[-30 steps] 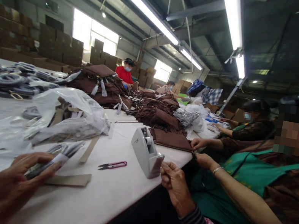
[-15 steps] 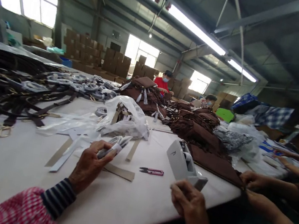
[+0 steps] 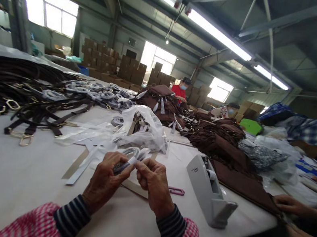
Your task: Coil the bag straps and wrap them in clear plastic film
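A coiled bundle [image 3: 131,153] was held above the white table [image 3: 43,180].
The left hand [image 3: 106,181] clamped its fingers round it; the right hand [image 3: 153,183] pinched its wrapping [image 3: 130,166]. Beyond, a clear bag [image 3: 156,138] held strips [image 3: 137,125]; the tape dispenser [image 3: 204,196] held a roll [image 3: 212,176].

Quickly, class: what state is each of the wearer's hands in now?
Left hand: closed around a wrapped coiled bundle.
Right hand: pinched closed at the bundle; grip on anything unclear.
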Demonstrator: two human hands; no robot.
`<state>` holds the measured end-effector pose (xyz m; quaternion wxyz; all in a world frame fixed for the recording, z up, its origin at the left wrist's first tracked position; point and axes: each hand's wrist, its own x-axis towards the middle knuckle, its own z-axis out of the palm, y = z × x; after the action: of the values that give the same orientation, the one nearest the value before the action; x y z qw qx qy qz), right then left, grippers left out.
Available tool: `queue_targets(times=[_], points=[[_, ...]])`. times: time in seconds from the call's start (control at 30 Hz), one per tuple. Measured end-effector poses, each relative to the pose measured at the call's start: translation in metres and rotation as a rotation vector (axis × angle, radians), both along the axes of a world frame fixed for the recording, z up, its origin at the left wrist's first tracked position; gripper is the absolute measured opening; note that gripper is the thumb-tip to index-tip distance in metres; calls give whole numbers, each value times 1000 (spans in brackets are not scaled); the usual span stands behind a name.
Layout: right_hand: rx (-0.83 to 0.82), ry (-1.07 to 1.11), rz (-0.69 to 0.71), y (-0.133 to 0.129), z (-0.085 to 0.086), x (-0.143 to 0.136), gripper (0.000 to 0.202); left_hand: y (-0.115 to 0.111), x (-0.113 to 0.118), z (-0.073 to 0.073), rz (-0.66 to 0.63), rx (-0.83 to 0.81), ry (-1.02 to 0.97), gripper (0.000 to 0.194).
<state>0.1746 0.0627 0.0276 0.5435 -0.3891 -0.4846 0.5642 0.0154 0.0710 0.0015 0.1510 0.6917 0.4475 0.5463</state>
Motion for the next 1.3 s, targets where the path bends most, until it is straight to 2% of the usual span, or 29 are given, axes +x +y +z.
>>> queue_targets(times=[0.17,0.3,0.4,0.53,0.63,0.73,0.8,0.9,1.0,1.07,1.17,1.23,1.3], points=[[-21,-1,0,1,-2,0,39,-4,0,7,-18,16,20,22],[58,-58,-37,1,-4,-1,41,-8,-2,16,-51,-27,4,28],[112,-123,-56,3,-10,-1,47,-12,-4,21,-176,-222,-93,35],[108,-69,9,6,-21,1,54,-16,-4,23,-411,-536,-352,46],[103,-70,67,9,-28,5,51,-15,-3,23,-514,-614,-465,47],[115,-183,26,8,-32,8,45,-11,-4,22,-503,-642,-499,50],[282,-337,-130,6,-30,10,36,-8,-3,20,-439,-638,-478,53],[737,-709,-329,0,-21,14,9,-5,-2,15,-376,-570,-406,55],[1068,-1106,-355,-6,-7,18,19,-5,-1,15,-380,-518,-287,51],[1157,-1268,-352,-9,1,20,15,-9,-2,18,-365,-485,-180,48],[1157,-1371,-312,-15,7,23,15,-18,-4,23,-296,-435,-53,37],[1108,-1397,-250,-20,4,27,18,-25,-5,23,-270,-451,19,31],[1056,-1409,-177,-24,-4,31,22,-33,-8,20,-303,-509,117,30]])
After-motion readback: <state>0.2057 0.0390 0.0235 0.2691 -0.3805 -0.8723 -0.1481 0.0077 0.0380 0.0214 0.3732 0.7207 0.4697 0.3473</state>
